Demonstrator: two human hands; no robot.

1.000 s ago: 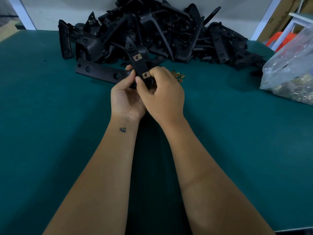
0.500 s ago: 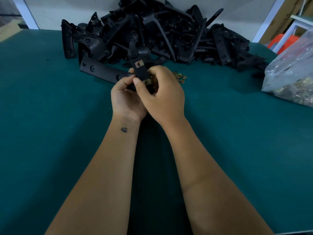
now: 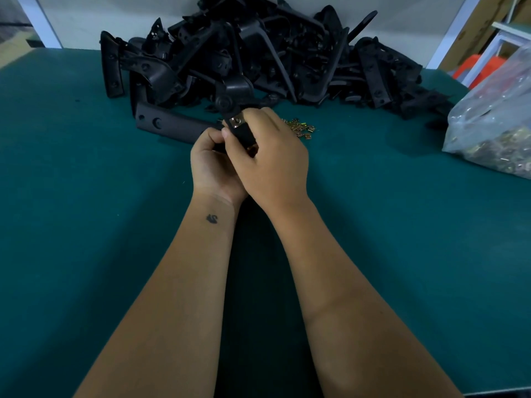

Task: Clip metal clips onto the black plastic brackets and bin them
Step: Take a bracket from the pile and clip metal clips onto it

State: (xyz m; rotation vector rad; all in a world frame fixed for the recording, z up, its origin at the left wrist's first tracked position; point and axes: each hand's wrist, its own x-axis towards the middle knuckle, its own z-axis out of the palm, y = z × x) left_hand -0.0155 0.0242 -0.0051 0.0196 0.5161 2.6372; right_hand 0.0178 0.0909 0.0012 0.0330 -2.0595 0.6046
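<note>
Clipping a bracket over the green table (image 3: 86, 225), no bin in sight.

Largest first: I see the heap of black plastic brackets (image 3: 258, 53) across the far side, a clear bag of metal clips (image 3: 494, 124) at the far right, and a small loose scatter of clips (image 3: 300, 129) just right of my hands. My left hand (image 3: 214, 165) curls round the near end of the held bracket (image 3: 238, 110); my right hand (image 3: 273, 159) wraps its middle, fingers closed over it. The bracket's long axis runs near to far, sticking out beyond both hands, with one fitted clip (image 3: 237, 121) showing beside the right fingers. A second clip glints lower in the right grip; I cannot tell if it is seated. The loose clips lie nearer my right hand.
</note>
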